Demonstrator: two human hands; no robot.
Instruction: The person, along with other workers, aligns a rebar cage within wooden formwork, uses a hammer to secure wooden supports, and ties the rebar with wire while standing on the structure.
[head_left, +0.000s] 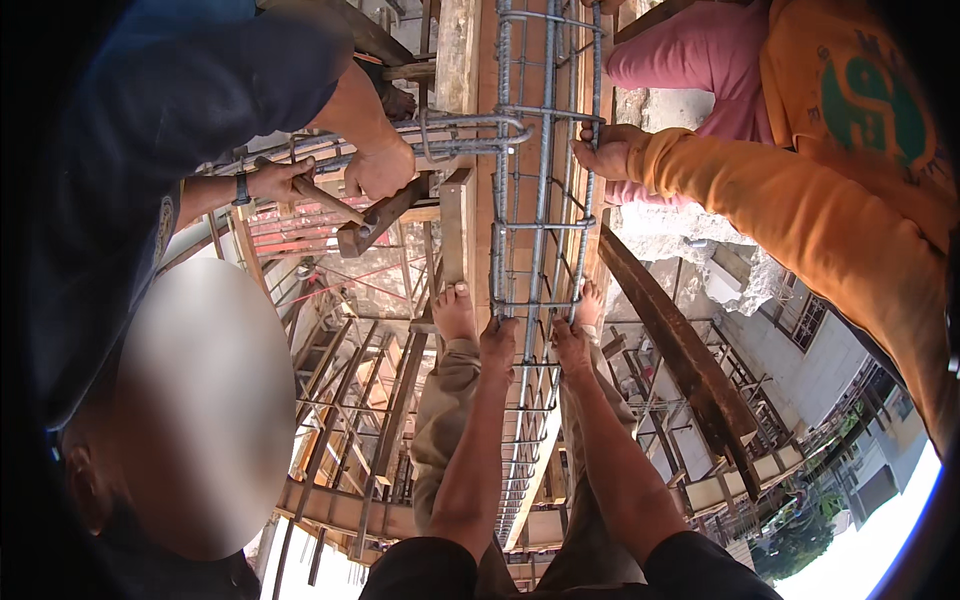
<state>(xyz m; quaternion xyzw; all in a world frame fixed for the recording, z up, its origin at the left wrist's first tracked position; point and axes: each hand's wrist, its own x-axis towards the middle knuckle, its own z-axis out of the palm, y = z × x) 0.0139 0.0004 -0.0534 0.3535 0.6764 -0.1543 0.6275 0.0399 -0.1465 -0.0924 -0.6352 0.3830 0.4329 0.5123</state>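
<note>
A long steel rebar cage (pixel 540 160) with square stirrups lies along a wooden beam form, running away from me. My left hand (pixel 497 340) grips the cage's left bars just in front of my bare left foot (pixel 454 310). My right hand (pixel 570 345) grips the right bars beside my right foot (pixel 590 300). Both hands are closed around the steel.
A person in dark blue at left holds a hammer (pixel 345 215) and the bent bars (pixel 460 135). A person in an orange sleeve at right holds the cage with one hand (pixel 605 150). A dark plank (pixel 680 350) slants at right. Scaffolding and a deep drop lie below.
</note>
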